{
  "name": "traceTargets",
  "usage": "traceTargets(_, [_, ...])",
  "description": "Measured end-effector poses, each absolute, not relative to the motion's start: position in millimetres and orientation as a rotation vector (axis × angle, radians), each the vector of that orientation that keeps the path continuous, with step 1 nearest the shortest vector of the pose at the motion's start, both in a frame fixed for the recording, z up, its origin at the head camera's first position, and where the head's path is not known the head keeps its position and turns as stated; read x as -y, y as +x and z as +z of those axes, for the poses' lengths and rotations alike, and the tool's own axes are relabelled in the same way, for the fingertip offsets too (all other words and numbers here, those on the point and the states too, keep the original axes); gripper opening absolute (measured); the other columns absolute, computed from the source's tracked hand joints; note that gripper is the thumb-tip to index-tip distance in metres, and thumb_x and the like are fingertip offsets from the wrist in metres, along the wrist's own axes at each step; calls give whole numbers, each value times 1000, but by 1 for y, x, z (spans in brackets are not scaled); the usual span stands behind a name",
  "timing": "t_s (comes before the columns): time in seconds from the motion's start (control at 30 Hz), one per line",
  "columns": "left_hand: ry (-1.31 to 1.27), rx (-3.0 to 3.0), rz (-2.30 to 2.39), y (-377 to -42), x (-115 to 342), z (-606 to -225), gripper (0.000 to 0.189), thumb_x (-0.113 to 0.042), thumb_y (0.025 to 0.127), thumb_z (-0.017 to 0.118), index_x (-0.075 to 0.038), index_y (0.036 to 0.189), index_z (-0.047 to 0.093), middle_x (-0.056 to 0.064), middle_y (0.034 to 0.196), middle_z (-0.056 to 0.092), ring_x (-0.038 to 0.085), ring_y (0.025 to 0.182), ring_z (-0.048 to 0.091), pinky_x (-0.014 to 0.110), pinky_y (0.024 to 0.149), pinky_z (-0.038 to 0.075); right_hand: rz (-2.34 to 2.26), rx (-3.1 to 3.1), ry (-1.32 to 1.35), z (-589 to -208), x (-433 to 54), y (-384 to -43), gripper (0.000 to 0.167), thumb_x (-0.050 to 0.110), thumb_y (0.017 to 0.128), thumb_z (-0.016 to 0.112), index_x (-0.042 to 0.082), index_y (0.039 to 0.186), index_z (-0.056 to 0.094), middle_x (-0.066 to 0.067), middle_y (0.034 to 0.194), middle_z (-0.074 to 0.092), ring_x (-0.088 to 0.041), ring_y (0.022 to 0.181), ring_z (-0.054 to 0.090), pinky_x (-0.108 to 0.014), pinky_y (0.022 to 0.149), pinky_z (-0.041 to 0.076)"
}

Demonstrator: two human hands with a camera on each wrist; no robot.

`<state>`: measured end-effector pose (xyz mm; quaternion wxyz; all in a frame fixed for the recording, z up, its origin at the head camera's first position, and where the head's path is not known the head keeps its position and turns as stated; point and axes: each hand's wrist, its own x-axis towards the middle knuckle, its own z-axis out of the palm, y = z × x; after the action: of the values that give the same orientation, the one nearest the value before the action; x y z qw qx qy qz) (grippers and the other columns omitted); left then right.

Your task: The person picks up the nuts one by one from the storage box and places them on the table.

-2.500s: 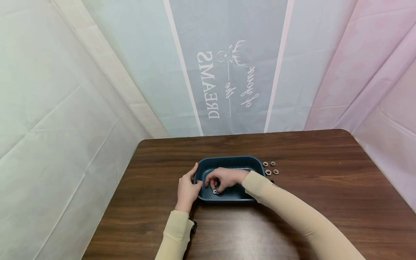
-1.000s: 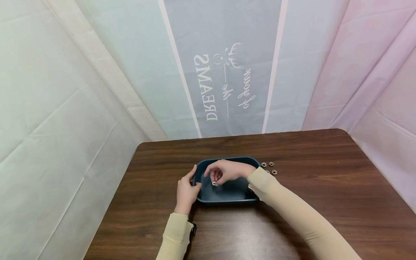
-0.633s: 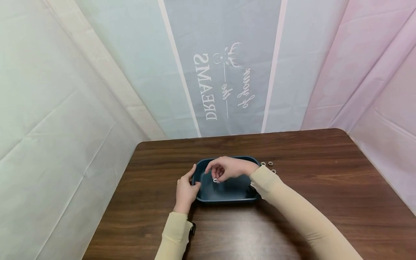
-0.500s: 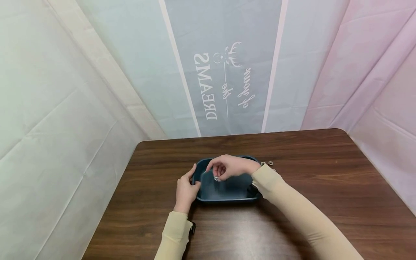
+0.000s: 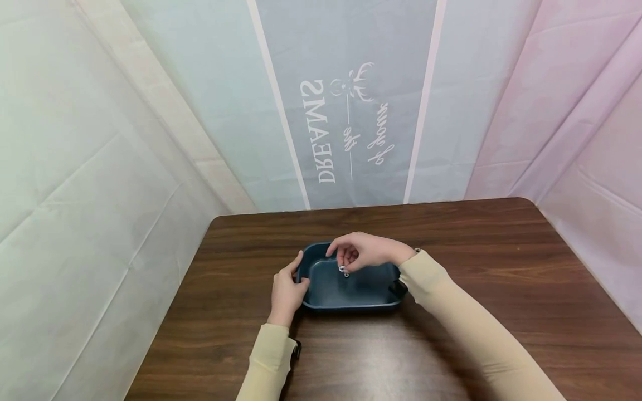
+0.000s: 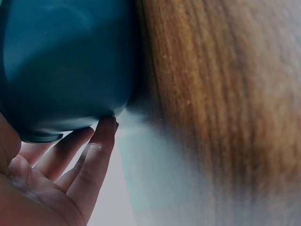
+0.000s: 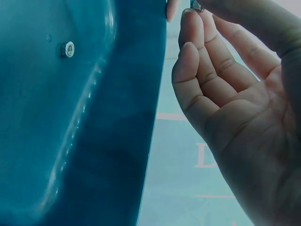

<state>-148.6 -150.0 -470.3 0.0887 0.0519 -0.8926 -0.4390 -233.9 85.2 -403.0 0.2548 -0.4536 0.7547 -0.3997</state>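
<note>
A dark blue rectangular tray (image 5: 326,292) stands on the table. At its left end my left hand (image 5: 287,292) grips the wall, thumb over the rim; the left wrist view shows its fingers (image 6: 96,155) against the tray's outside. Above the tray, my right hand (image 5: 366,250) pinches a small metal nut (image 5: 343,269) between thumb and fingertips. The right wrist view shows only part of this nut (image 7: 197,5) at the top edge. Another hex nut (image 7: 68,49) lies on the tray floor, below the right hand.
The brown wooden table (image 5: 241,245) extends around the tray. A small metal ring-like piece (image 5: 417,250) peeks out behind the right wrist, mostly hidden by the sleeve (image 5: 431,278). Printed cloth (image 5: 361,145) hangs behind the table.
My right hand has risen from the tray floor with the nut and shifted right and away from me. Its arm now hides most of the nuts right of the tray. My left hand stays put.
</note>
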Motion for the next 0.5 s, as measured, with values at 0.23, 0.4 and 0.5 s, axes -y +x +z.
traceTargets(0.23, [161, 2663, -1321, -148, 151, -472, 69, 1, 78, 65, -28, 138, 52, 11, 120, 63, 16, 48, 49, 29, 47, 40, -1125, -2068, -1211, -400, -96, -235, 42, 0, 86, 66, 13, 124, 57, -6, 93, 64, -21, 77, 62, -35, 71, 52])
traceTargets(0.4, [158, 2658, -1340, -147, 151, -473, 69, 1, 78, 64, -30, 138, 51, 11, 126, 60, 16, 45, 45, 28, 46, 39, -1143, -2079, -1209, -398, -107, -235, 41, 2, 86, 67, 13, 124, 57, -6, 93, 63, -22, 77, 62, -36, 72, 52])
traceTargets(0.5, [160, 2654, -1338, -147, 151, -473, 70, 1, 78, 64, -31, 138, 51, 11, 127, 59, 16, 43, 42, 28, 45, 38, -1152, -2079, -1193, -401, -112, -235, 40, 3, 87, 66, 13, 125, 57, -6, 93, 63, -22, 78, 62, -35, 71, 52])
